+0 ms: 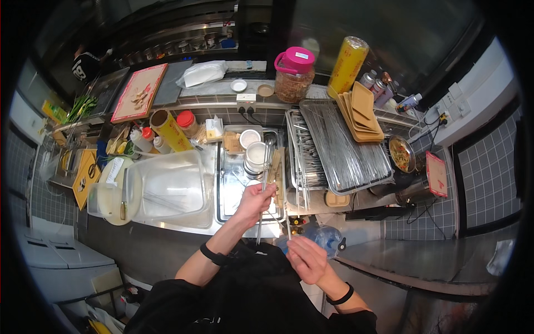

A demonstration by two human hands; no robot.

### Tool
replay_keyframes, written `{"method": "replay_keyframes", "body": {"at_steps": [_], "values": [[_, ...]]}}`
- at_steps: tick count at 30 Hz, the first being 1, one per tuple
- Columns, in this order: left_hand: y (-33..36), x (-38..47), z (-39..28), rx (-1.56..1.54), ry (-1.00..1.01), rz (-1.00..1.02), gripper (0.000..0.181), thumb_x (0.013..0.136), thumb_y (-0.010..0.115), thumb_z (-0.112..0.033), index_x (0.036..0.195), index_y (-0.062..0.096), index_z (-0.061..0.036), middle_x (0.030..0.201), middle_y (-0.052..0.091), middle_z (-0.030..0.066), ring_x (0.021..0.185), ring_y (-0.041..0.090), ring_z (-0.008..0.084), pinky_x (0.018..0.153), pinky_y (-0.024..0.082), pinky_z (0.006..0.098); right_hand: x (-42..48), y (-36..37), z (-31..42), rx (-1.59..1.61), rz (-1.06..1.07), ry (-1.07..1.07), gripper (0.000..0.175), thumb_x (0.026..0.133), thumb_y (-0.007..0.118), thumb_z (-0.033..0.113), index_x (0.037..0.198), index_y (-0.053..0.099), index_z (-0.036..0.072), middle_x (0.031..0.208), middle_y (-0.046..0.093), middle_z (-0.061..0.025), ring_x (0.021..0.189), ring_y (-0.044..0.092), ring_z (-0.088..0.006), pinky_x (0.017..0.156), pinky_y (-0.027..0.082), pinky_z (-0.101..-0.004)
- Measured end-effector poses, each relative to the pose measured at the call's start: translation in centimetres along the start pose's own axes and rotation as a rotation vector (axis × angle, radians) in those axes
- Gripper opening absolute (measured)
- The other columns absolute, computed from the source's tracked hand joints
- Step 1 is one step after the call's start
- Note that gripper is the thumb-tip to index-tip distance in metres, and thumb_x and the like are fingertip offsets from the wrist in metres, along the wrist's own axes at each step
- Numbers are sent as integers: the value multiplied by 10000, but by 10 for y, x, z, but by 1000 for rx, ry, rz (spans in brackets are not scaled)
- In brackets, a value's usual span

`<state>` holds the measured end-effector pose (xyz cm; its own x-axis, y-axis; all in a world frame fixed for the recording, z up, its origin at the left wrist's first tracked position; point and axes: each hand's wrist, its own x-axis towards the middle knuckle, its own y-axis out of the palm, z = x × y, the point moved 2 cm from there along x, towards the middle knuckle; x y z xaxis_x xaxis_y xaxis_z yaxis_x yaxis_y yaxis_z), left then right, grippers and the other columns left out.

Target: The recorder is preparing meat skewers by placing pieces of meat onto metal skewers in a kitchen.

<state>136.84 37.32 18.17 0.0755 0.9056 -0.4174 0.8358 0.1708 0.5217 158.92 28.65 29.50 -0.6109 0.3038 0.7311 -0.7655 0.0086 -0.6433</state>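
My left hand is closed around several thin metal skewers that stand roughly upright in the view, over the right part of a steel tray. Lower and to the right, my right hand pinches a pale, thin stick-like piece between thumb and fingers; its exact kind is unclear. Round white-topped containers stand in the steel tray beyond my left hand. To the right, metal trays hold many skewers.
A large clear plastic tub lies left of the steel tray. Tan trays are stacked on the skewer trays. Behind stand a pink-lidded jar and a yellow wrap roll. A pan of food is at right. A person is at far left.
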Motion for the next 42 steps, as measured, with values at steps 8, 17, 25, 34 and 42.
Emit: {"method": "replay_keyframes", "body": {"at_steps": [8, 17, 25, 34, 42], "values": [[32, -39, -29, -179, -104, -54, 311, 1145, 549, -352, 1170, 648, -58, 1002, 747, 38, 781, 529, 41, 551, 347, 205, 0, 45, -10, -7, 34, 33, 138, 832, 769, -51, 878, 648, -96, 1083, 725, -261, 983, 755, -397, 864, 649, -485], [-31, -42, 44, 125, 6, -116, 234, 1170, 486, -265, 1101, 633, -98, 921, 703, -4, 783, 540, 47, 691, 438, 236, -45, 69, 2, 247, 200, 468, 160, 880, 762, 20, 1023, 705, -23, 1089, 729, -183, 945, 742, -340, 836, 613, -416], [-47, -45, 60, 46, -68, 33, 250, 1166, 507, -234, 1155, 648, -28, 981, 685, 44, 917, 668, 148, 892, 550, 312, -68, 101, -21, 470, 332, 1140, 173, 1003, 710, 93, 1088, 734, -55, 963, 779, -169, 869, 777, -244, 802, 594, -338], [-44, -52, 70, 63, -178, 118, 302, 1143, 554, -200, 1278, 652, 52, 1125, 738, 142, 1058, 719, 211, 1020, 569, 379, -95, 147, -18, 759, 507, 1239, 171, 992, 754, 131, 1004, 752, -39, 817, 768, -65, 753, 721, -121, 723, 580, -288], [-57, -62, 62, 46, -260, 72, 407, 1134, 574, -238, 1385, 617, 79, 1300, 718, 193, 1214, 716, 285, 1071, 576, 402, -93, 156, -11, 926, 340, 1305, 181, 1013, 749, 135, 980, 734, -42, 793, 745, -48, 715, 702, -107, 693, 572, -278]]}}
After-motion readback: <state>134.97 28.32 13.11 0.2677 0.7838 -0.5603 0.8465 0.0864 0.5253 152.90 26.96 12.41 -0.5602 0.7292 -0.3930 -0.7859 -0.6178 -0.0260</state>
